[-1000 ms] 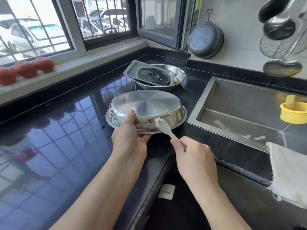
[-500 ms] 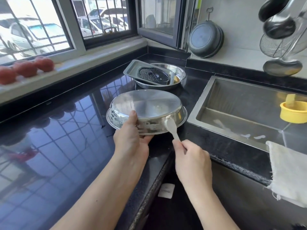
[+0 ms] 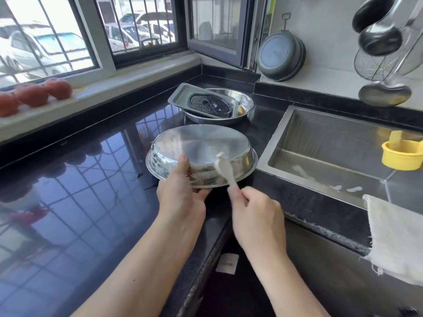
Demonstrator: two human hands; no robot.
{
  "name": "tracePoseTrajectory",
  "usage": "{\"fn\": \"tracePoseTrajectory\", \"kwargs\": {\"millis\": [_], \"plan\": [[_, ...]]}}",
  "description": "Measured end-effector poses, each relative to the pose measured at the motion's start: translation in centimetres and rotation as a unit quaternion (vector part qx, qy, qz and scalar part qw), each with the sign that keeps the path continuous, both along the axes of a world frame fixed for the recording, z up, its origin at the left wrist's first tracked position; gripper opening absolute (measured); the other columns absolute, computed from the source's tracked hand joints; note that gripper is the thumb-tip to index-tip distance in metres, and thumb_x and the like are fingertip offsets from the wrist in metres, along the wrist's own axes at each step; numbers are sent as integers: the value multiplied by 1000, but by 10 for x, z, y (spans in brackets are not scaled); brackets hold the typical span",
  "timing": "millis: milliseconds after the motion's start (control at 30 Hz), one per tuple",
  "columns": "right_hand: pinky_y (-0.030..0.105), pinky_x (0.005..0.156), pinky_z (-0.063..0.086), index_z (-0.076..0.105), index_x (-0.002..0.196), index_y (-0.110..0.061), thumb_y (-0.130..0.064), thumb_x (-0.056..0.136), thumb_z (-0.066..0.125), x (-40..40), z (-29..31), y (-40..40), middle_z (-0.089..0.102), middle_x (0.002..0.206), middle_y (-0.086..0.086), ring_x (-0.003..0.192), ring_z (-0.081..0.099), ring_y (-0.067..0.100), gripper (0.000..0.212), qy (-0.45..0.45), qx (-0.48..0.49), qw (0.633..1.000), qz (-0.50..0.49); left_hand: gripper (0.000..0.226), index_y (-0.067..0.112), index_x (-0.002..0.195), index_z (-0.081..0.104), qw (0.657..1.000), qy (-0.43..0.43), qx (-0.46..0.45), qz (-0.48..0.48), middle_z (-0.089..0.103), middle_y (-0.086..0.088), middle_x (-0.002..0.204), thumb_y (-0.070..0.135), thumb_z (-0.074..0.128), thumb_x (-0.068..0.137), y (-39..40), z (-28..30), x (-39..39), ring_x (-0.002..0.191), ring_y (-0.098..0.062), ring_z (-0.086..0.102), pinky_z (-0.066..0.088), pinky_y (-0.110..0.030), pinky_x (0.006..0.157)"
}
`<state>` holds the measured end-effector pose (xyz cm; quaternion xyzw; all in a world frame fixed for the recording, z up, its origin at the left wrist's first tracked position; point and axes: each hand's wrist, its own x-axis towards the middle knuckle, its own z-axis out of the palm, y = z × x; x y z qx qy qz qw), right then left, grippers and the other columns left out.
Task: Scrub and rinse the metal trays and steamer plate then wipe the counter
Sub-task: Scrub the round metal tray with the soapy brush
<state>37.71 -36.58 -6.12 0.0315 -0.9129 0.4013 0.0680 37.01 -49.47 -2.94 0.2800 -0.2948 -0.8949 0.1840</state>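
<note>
I am holding the upside-down tray (image 3: 201,154) still with my left hand (image 3: 180,197) while my right hand (image 3: 256,211) is gripping a brush (image 3: 225,169), scrubbing its near side. Next, I think, comes rinsing in the sink (image 3: 320,143).

Both bare forearms reach in from the 6 o'clock edge and converge toward the centre. The left hand (image 3: 180,200) lies back-up, its thumb stretched toward 12 o'clock and pressed against the side wall of the upturned round tray (image 3: 201,143), the other fingers tucked under the tray's rim. The right hand (image 3: 254,211), just at 3 o'clock of the left, is curled into a fist round the handle of a small white brush (image 3: 225,169), whose head points toward 11 o'clock and touches the tray's wall.
</note>
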Motion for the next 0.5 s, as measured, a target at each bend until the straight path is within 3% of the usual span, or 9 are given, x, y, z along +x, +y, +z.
{"fn": "tracePoseTrajectory", "kwargs": {"millis": [100, 267, 333, 400, 433, 500], "plan": [[43, 64, 52, 50, 67, -24, -61, 96, 47, 8, 3, -15, 62, 69, 2, 74, 58, 35, 47, -4, 21, 998, 53, 36, 6, 129, 62, 1000, -22, 9, -7, 75, -13, 109, 20, 72, 97, 3, -2, 0, 80, -25, 77, 62, -39, 61], [45, 71, 53, 53, 72, -23, -63, 97, 43, 7, 3, -3, 64, 72, 5, 79, 59, 38, 48, -13, 11, 1000, -18, 37, 4, 131, 59, 1000, -3, 14, -26, 75, -19, 117, 20, 68, 100, 4, -5, 0, 99, -33, 76, 65, -48, 70], [43, 71, 51, 55, 77, -21, -62, 98, 42, 16, 6, -13, 66, 80, 7, 85, 60, 41, 48, -6, 45, 999, 12, 37, 6, 128, 62, 999, -12, 31, -16, 75, -12, 105, 24, 72, 97, 5, -5, -1, 88, -25, 76, 64, -44, 71], [42, 69, 50, 54, 78, -21, -62, 99, 41, 23, 3, -20, 66, 82, 6, 86, 60, 41, 48, 2, 58, 998, 38, 27, 8, 114, 66, 998, -26, 50, -17, 68, -5, 88, 25, 74, 95, 5, -3, 0, 68, -18, 69, 61, -34, 63], [43, 69, 51, 55, 78, -21, -62, 99, 42, 22, 2, -17, 66, 81, 5, 84, 60, 40, 48, 5, 52, 998, 26, 22, 7, 109, 66, 998, -24, 52, -23, 69, -6, 89, 24, 72, 97, 5, 0, 1, 68, -18, 70, 62, -34, 63], [43, 66, 51, 54, 75, -21, -60, 98, 44, 10, -3, -1, 63, 71, 3, 77, 59, 38, 47, 2, 16, 1000, -27, 20, 5, 112, 64, 999, -8, 44, -24, 75, -11, 106, 21, 67, 101, 1, 3, 1, 88, -25, 77, 65, -46, 77]]}}
